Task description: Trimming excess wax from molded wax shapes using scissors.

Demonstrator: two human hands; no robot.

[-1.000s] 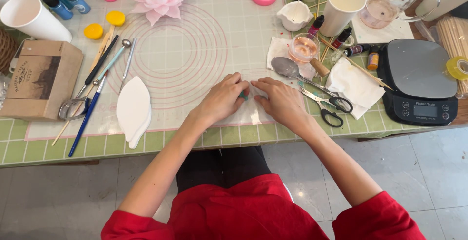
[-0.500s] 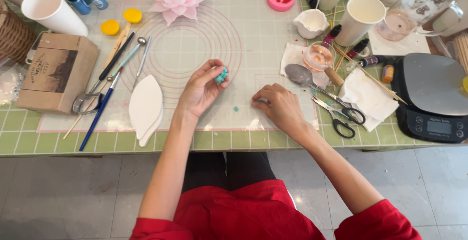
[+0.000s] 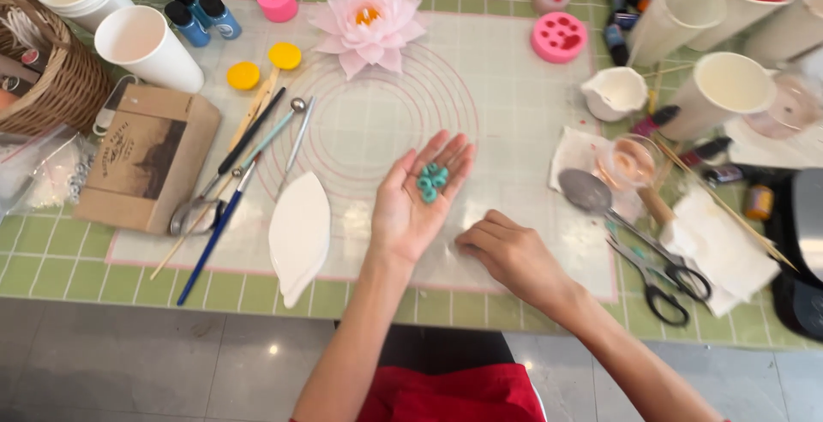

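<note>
left hand (image 3: pixel 417 202) open, palm up, cradling teal beads (image 3: pixel 431 180) | right hand (image 3: pixel 507 251) curled, empty, beside it on worktop (image 3: pixel 51 259) | risk: palm tilts, beads roll off

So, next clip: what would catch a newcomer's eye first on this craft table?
Most likely the left hand, held open palm-up over the ringed work mat, with a small cluster of teal beads resting at the base of its fingers. The right hand rests knuckles-up on the mat just beside it. Behind them, a big pale pink lotus flower sits at the mat's far edge.
</note>
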